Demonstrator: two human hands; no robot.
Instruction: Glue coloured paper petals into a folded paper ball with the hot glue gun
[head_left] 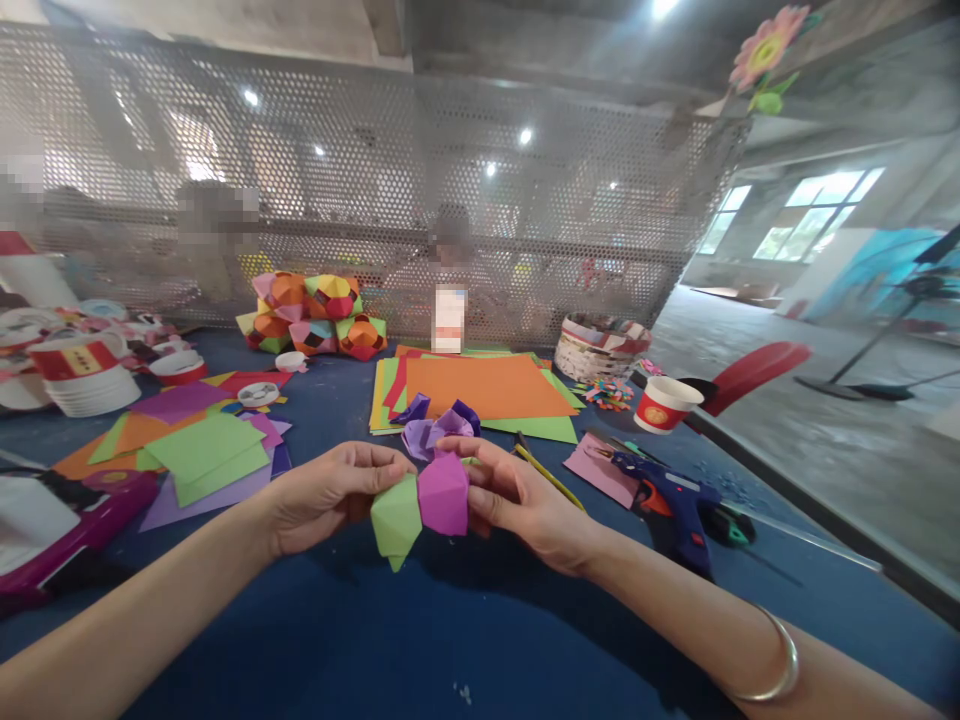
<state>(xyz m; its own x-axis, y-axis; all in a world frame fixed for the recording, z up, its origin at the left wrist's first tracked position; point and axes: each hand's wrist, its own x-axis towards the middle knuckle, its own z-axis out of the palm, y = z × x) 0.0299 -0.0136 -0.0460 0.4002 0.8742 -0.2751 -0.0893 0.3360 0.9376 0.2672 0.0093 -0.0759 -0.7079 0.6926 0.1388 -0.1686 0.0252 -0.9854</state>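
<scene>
Your left hand (334,492) pinches a pale-green faceted paper piece (397,520), your right hand (529,505) a magenta faceted paper piece (444,497) towards two o'clock, seemingly joining them; align edges steadily.

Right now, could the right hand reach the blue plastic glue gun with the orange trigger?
Probably yes: nothing upright blocks the glue gun, though the right hand should first release the folded magenta paper piece.

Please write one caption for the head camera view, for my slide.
Left hand holds a folded green paper piece beside the magenta piece in the right hand, above a blue table.
</scene>
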